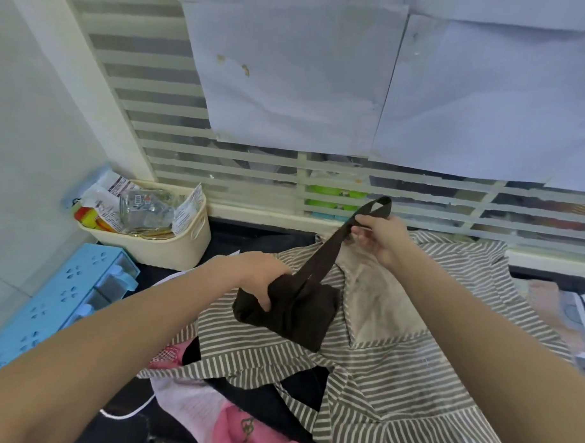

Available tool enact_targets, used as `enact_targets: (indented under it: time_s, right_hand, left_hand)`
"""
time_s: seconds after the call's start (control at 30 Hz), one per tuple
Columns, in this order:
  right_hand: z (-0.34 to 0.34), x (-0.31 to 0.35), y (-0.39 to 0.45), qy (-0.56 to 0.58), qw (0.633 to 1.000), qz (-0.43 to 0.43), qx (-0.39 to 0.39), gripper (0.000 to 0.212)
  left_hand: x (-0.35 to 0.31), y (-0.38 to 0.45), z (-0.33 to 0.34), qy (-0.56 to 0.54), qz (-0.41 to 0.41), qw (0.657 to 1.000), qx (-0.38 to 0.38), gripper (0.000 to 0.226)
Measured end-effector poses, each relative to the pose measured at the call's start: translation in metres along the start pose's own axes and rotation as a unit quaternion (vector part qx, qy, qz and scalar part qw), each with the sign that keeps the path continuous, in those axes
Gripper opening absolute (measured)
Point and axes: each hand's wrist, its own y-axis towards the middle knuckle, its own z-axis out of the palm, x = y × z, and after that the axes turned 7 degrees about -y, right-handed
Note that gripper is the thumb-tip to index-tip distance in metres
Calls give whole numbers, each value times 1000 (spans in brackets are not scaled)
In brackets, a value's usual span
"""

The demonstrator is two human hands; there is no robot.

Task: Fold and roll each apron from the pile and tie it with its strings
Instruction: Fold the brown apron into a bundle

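A dark brown apron (298, 311) is rolled into a thick bundle and lies on the pile. My left hand (259, 276) grips the bundle's left end. Its brown strap (330, 249) runs up and to the right from the bundle, pulled taut. My right hand (380, 237) pinches the strap near its looped end, above the far side of the pile. Under the bundle lies a grey and white striped apron (395, 367), spread out flat. A pink and white apron (211, 414) shows below it at the near edge.
A cream basket (187, 247) full of packets stands at the back left. A light blue plastic organiser (59, 299) lies along the left. A slatted window with paper sheets runs behind the dark table (237, 239). More cloth (547, 303) lies at the right.
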Motion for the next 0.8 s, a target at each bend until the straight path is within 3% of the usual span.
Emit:
enact_targets:
  time_s: [0.1, 0.17, 0.27, 0.37, 0.43, 0.53, 0.6, 0.7, 0.73, 0.8]
  right_hand:
    - [-7, 4, 1, 19, 999, 45, -15, 4]
    - [-11, 0, -1, 2, 997, 72, -1, 16]
    - [-10, -11, -8, -24, 996, 86, 23, 30]
    - [-3, -25, -14, 24, 993, 115, 12, 22]
    - [0, -29, -15, 75, 988, 135, -8, 14]
    - [-5, -29, -13, 219, 963, 149, -45, 18]
    - [-8, -27, -12, 305, 939, 147, -59, 24]
    - [-1, -18, -15, 415, 906, 88, -19, 26]
    - [5, -13, -18, 415, 908, 59, 12, 26]
    - [17, 3, -28, 279, 958, -13, 65, 20]
  left_hand:
    - [-5, -10, -5, -147, 39, 987, -40, 57]
    - [-14, -19, -11, -264, 62, 961, -63, 53]
    - [-24, -31, -24, -429, 77, 890, -130, 42]
    - [-26, -36, -32, -559, 75, 802, -195, 40]
    - [-26, -37, -35, -594, 64, 772, -216, 45]
    - [-23, -35, -35, -623, 53, 744, -238, 44]
    - [-19, -31, -32, -662, 37, 704, -253, 41]
    - [-15, -18, -25, -686, -46, 669, -282, 44]
    - [-14, -14, -23, -676, -86, 673, -289, 49]
    - [-14, -8, -20, -662, -139, 673, -300, 61]
